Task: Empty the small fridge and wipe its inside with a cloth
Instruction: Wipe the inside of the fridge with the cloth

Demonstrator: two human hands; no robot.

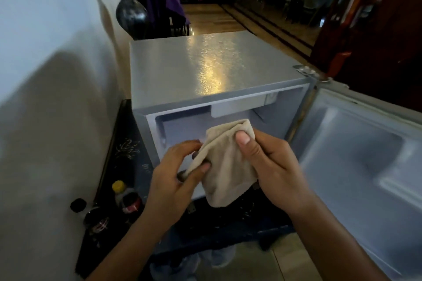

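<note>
A small grey fridge (194,68) stands on a dark low cabinet, its door (356,157) swung open to the right. The part of its white inside (182,128) that shows holds nothing; the lower part is hidden behind my hands. In front of the opening I hold a folded beige cloth (226,166) with both hands. My left hand (175,180) pinches its lower left edge. My right hand (271,166) grips its upper right side, thumb on top.
Three bottles stand on the dark cabinet (123,143) left of the fridge: one with a yellow cap (119,186), one with a red label (131,204), one with a black cap (78,205). A white wall runs along the left. A dark vase (130,11) stands behind.
</note>
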